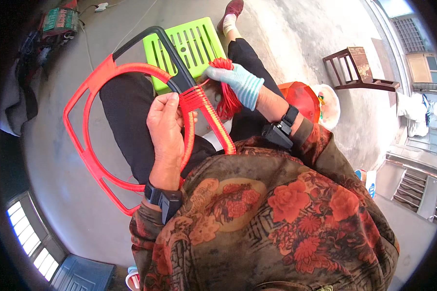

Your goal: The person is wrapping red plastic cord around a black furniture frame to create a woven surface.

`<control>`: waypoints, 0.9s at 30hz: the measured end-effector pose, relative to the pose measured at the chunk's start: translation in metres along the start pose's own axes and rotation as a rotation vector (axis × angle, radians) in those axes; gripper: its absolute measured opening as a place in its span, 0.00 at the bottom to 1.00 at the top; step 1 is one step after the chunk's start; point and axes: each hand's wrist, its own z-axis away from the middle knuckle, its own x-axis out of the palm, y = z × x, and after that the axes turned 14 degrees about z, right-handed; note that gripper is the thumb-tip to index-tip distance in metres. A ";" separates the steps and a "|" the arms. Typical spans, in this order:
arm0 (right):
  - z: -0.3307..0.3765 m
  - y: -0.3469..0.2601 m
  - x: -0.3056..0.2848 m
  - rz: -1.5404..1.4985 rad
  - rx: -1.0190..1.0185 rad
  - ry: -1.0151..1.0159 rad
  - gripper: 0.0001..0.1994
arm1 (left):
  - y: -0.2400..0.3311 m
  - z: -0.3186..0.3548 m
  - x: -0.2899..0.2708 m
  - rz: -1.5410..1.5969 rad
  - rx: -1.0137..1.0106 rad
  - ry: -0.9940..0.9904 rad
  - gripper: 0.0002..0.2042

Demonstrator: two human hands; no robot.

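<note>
A black frame (93, 167) of curved and straight bars, largely wrapped in red-orange cord, lies across my left thigh. Its upper corner is bare black. My bare left hand (166, 126) is closed round the frame beside a tightly wound red section (192, 98), thumb and forefinger pressed together. My right hand (238, 82), in a pale blue and grey glove, is closed on a bundle of red cord (228, 104) that hangs below it. A strand runs from the bundle toward the wound section. The right fingertips are partly hidden by the cord.
A lime-green slatted plastic stool (184, 46) stands just beyond the frame. To the right are an orange-red container (298, 99), a whitish round tub (329, 106) and a small wooden chair (357, 68). A dark bag-like bundle (60, 22) is at the far left.
</note>
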 end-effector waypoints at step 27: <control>0.014 -0.011 -0.002 0.538 -0.046 -0.096 0.10 | -0.007 0.005 0.006 -0.123 -0.119 -0.048 0.08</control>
